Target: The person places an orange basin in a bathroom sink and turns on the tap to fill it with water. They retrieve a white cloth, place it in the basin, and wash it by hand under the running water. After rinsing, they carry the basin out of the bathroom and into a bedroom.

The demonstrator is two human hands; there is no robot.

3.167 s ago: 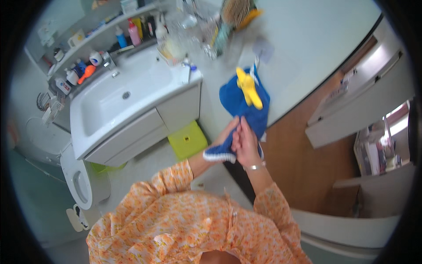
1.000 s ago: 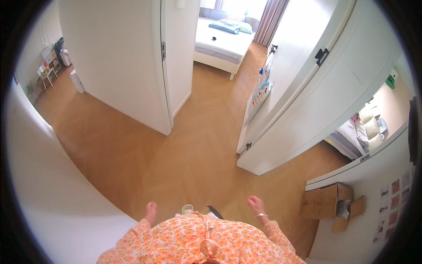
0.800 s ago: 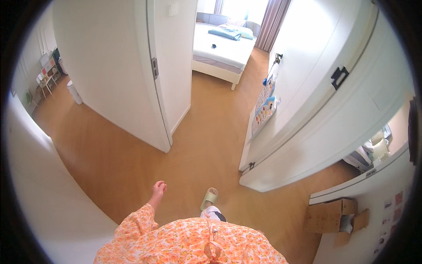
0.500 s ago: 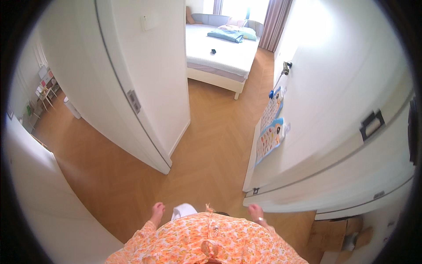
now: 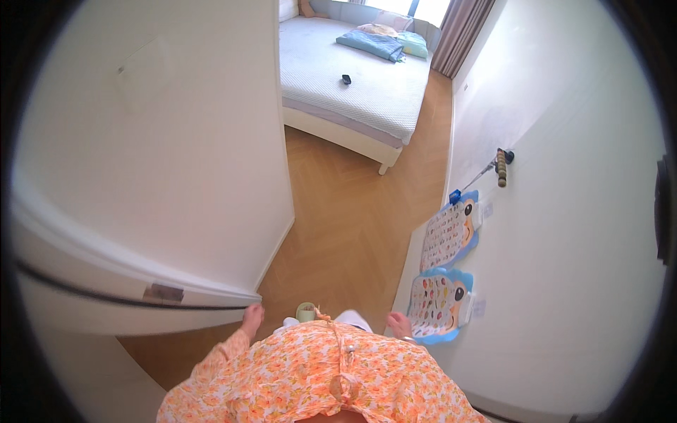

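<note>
Both of my hands hang low in front of me at the bottom of the view, beside my orange floral top (image 5: 310, 366). My left hand (image 5: 252, 319) is near the door frame's lower corner, fingers curled in, with nothing seen in it. My right hand (image 5: 400, 324), a band at its wrist, is also loosely closed on nothing that shows. Close by it hangs the lower of two blue-edged, animal-shaped picture charts (image 5: 441, 304) on the white door (image 5: 550, 282); whether they touch I cannot tell. A green slipper (image 5: 305, 311) shows on one foot below me.
A bed (image 5: 331, 92) with folded bedding (image 5: 370, 46) and a small black object (image 5: 346, 80) stands ahead. The door handle (image 5: 501, 168) juts out on the right. A white wall (image 5: 190, 141) rises at left, with wooden floor (image 5: 345, 218) between. A curtain (image 5: 462, 35) hangs at the back.
I have moved forward into the doorway. The bed, door handle and charts look nearer, and the room at far left and the cardboard box have left view. Both hands stay low and curled.
</note>
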